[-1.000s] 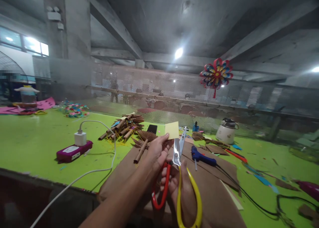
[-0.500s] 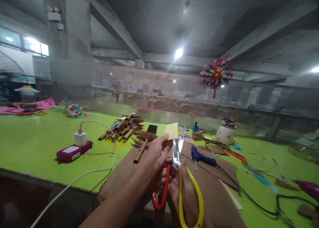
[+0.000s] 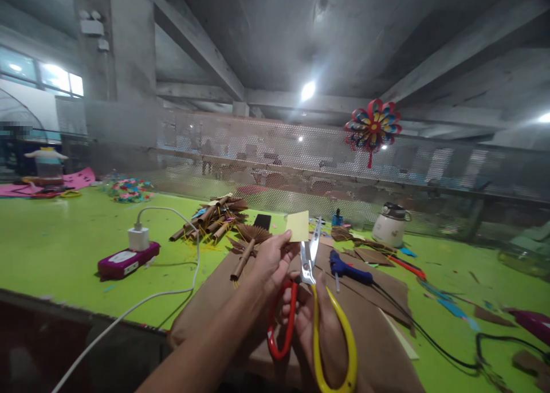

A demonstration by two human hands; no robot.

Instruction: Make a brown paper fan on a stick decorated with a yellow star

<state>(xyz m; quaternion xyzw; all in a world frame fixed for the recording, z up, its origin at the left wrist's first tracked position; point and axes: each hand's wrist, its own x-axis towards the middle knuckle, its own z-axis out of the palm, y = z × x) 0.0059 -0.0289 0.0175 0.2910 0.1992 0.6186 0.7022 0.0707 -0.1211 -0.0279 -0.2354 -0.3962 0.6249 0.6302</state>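
Between the thumb and fingers of my left hand [image 3: 277,258] is a small pale yellow piece of paper [image 3: 297,227], held upright. My right hand [image 3: 320,324] grips a large pair of scissors [image 3: 308,261] with one red and one yellow handle. The blades point up and away, slightly parted, just right of the paper. Whether the blades touch the paper I cannot tell. Both hands are above a brown cardboard sheet [image 3: 206,307]. A brown paper tube with a pleated fan [image 3: 243,258] lies left of my left hand.
A blue glue gun [image 3: 350,270] with a black cord lies to the right. Several brown paper tubes [image 3: 210,218] are piled at the back left. A purple power strip [image 3: 129,261] with a white cable sits left. A white flask [image 3: 390,227] stands at the back right.
The scissors and my right hand have shifted slightly to the right. The yellow paper has moved very slightly right too, still in my left hand.
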